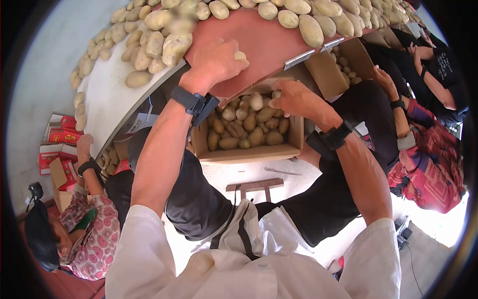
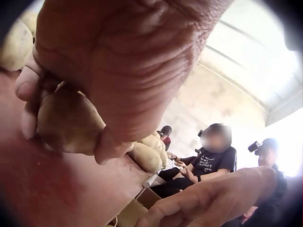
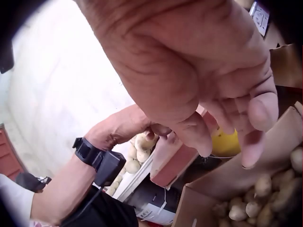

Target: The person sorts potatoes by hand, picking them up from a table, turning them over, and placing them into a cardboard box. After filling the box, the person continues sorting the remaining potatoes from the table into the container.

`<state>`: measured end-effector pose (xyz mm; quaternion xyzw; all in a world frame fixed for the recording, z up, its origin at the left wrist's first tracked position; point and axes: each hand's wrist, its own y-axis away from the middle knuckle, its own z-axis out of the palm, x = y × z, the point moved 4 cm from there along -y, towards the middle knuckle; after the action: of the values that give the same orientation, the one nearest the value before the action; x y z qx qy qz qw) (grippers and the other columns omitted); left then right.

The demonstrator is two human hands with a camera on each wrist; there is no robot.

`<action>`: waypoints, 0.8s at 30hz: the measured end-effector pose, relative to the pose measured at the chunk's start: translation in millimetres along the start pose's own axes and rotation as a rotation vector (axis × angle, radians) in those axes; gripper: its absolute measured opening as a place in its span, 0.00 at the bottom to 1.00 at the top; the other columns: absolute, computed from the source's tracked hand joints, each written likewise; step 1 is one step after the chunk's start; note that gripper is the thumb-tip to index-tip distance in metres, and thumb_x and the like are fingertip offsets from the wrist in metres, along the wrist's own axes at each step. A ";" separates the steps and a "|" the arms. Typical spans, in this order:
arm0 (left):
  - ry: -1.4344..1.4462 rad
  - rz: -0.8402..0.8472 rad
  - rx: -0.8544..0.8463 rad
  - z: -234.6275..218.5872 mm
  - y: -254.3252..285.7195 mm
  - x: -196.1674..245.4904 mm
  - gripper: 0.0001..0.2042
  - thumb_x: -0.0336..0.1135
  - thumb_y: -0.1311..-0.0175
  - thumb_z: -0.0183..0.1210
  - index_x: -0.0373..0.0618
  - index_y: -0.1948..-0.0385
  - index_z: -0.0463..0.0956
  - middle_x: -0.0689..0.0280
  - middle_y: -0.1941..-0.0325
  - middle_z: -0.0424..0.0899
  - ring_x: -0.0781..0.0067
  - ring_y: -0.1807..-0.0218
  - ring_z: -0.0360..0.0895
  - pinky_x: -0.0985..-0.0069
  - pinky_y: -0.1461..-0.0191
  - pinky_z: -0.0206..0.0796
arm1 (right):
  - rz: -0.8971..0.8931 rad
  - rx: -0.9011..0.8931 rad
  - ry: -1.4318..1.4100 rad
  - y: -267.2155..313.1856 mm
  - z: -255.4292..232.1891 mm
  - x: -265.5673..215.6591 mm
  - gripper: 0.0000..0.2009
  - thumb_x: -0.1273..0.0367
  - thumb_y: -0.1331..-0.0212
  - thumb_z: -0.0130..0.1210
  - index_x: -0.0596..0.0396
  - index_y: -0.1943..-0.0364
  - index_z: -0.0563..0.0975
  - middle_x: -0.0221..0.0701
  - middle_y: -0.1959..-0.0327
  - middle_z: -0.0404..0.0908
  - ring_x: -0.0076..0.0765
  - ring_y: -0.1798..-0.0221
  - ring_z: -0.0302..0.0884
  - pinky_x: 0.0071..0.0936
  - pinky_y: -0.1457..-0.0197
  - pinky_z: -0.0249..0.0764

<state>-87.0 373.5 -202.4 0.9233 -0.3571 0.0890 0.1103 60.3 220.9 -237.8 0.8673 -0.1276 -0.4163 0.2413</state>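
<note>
In the head view my left hand (image 1: 214,61) is over the red tabletop (image 1: 249,37), its fingers curled round a potato (image 1: 240,56). The left wrist view shows that potato (image 2: 71,122) gripped between thumb and fingers, low over the red surface. My right hand (image 1: 298,102) hovers at the right rim of a cardboard box (image 1: 249,155) of potatoes (image 1: 256,135). Its fingers are loosely bent, and the right wrist view shows the hand (image 3: 189,71) holding nothing, above the box wall (image 3: 227,170).
Potatoes (image 1: 311,31) are heaped along the table's far side and on the white section (image 1: 112,74) at left. Metal hinges (image 1: 298,59) lie on the near edge. Another open box (image 1: 326,74) stands at right. People sit on both sides; a wooden stool (image 1: 254,185) is below.
</note>
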 end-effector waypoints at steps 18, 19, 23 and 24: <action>0.254 -0.326 0.028 -34.5 58.5 -77.0 0.29 0.54 0.35 0.54 0.30 0.50 0.78 0.40 0.53 0.85 0.41 0.47 0.83 0.55 0.44 0.72 | -0.156 0.132 -0.080 -0.1 -32.2 -13.5 0.21 0.63 0.34 0.59 0.65 0.44 0.79 0.37 0.58 0.84 0.28 0.69 0.80 0.28 0.58 0.79; 0.207 -0.348 -0.050 -29.9 62.2 -84.7 0.29 0.54 0.36 0.55 0.30 0.50 0.78 0.41 0.53 0.86 0.41 0.48 0.83 0.56 0.44 0.73 | -0.156 0.132 -0.087 1.4 -34.6 -16.9 0.21 0.63 0.34 0.59 0.65 0.44 0.79 0.37 0.58 0.84 0.28 0.69 0.80 0.28 0.58 0.79; 0.067 -0.236 -0.197 -21.1 85.7 -81.1 0.28 0.54 0.39 0.60 0.34 0.50 0.80 0.44 0.52 0.86 0.42 0.48 0.83 0.56 0.44 0.73 | -0.151 0.119 -0.119 6.0 -34.4 -24.8 0.19 0.61 0.35 0.59 0.64 0.49 0.80 0.37 0.61 0.84 0.30 0.67 0.81 0.31 0.56 0.78; 0.040 -0.220 -0.305 -18.0 92.1 -72.3 0.28 0.54 0.41 0.63 0.37 0.50 0.80 0.46 0.52 0.87 0.43 0.48 0.83 0.57 0.44 0.74 | -0.158 0.162 -0.168 6.2 -33.6 -24.8 0.18 0.60 0.37 0.57 0.62 0.53 0.81 0.37 0.63 0.84 0.33 0.65 0.83 0.34 0.54 0.77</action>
<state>-203.8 358.2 -189.9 0.9274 -0.2612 0.0394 0.2650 71.2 236.6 -200.2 0.8534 -0.1116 -0.4934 0.1255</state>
